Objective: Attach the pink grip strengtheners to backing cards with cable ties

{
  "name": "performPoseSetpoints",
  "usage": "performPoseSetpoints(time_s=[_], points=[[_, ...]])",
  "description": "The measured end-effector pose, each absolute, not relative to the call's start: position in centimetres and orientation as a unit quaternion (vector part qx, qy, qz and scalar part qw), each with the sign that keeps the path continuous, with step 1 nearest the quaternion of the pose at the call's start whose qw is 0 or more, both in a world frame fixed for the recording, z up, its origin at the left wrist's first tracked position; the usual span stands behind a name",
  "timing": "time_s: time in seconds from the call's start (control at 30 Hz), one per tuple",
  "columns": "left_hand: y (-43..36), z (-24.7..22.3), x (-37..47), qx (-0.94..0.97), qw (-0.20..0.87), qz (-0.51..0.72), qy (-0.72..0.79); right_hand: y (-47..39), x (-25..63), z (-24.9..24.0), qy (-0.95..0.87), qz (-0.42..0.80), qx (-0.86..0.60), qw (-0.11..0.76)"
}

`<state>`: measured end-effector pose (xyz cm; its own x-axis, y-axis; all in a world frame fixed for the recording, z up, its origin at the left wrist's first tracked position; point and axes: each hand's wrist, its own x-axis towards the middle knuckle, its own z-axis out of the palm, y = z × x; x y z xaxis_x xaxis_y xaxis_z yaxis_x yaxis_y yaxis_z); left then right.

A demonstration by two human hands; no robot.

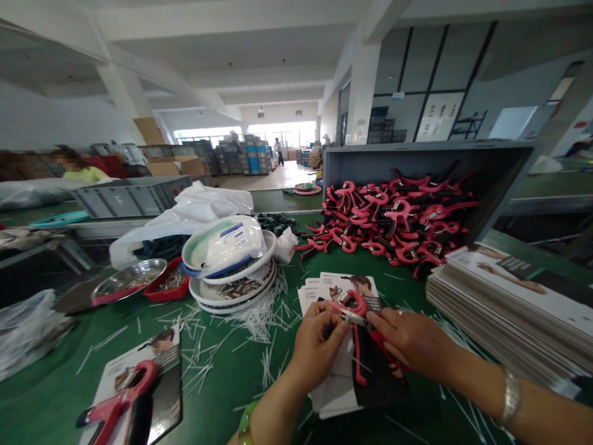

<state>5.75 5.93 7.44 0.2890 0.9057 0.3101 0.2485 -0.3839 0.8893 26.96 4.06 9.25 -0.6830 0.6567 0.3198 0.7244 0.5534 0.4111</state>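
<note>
A pink and black hand grip strengthener (pixel 359 355) lies on a stack of printed cards (pixel 340 395) in front of me. My left hand (pixel 319 343) is closed around its left side, the fingertips pinched close to the spring. In my right hand (pixel 410 340) is a pair of red-handled pliers (pixel 356 318), their metal jaws reaching across the strengthener towards my left fingertips. Whether a thin white tie is between the jaws I cannot tell. At the lower left, another hand grip strengthener (pixel 123 402) rests on its own card (pixel 169 398).
A grey crate (pixel 430 148) lies on its side, spilling pink strengtheners. A tall card stack (pixel 504 321) stands at right. White ties (pixel 266 321) litter the green table beside stacked bowls (pixel 231 303), a red tray (pixel 171 281) and a metal dish (pixel 132 275).
</note>
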Motion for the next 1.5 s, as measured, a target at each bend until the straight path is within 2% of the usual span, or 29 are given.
performPoseSetpoints(time_s=[0.13, 0.27, 0.37, 0.43, 0.6, 1.03, 1.2, 1.3, 1.5], points=[[6.1, 7.2, 5.7, 0.672, 0.37, 0.474, 0.432, 3.9, 27.3, 8.9, -0.888, -0.149, -0.431, 0.068], [7.2, 6.5, 4.2, 0.596, 0.319, 0.521, 0.521, 4.0, 27.6, 11.8, -0.871, 0.066, -0.481, 0.074], [7.7, 6.0, 2.4, 0.545, 0.257, 0.528, 0.598, 4.6, 27.1, 15.5, -0.82, 0.285, -0.497, -0.007], [7.3, 5.9, 1.6, 0.581, 0.27, 0.483, 0.597, 5.3, 26.3, 17.4, -0.792, 0.36, -0.489, -0.066], [5.4, 6.4, 1.7, 0.681, 0.33, 0.35, 0.552, 7.1, 24.0, 18.4, -0.796, 0.372, -0.462, -0.121], [6.0, 6.4, 1.9, 0.672, 0.377, 0.343, 0.537, 11.3, 22.0, 18.4, -0.81, 0.373, -0.388, -0.231], [6.3, 6.3, 1.9, 0.654, 0.421, 0.352, 0.52, 12.6, 21.5, 18.0, -0.778, 0.41, -0.398, -0.262], [6.3, 6.5, 1.8, 0.651, 0.433, 0.357, 0.511, 12.8, 21.7, 17.8, -0.772, 0.417, -0.402, -0.263], [6.2, 6.3, 1.8, 0.666, 0.413, 0.353, 0.511, 11.4, 22.1, 17.7, -0.811, 0.417, -0.354, -0.209]])
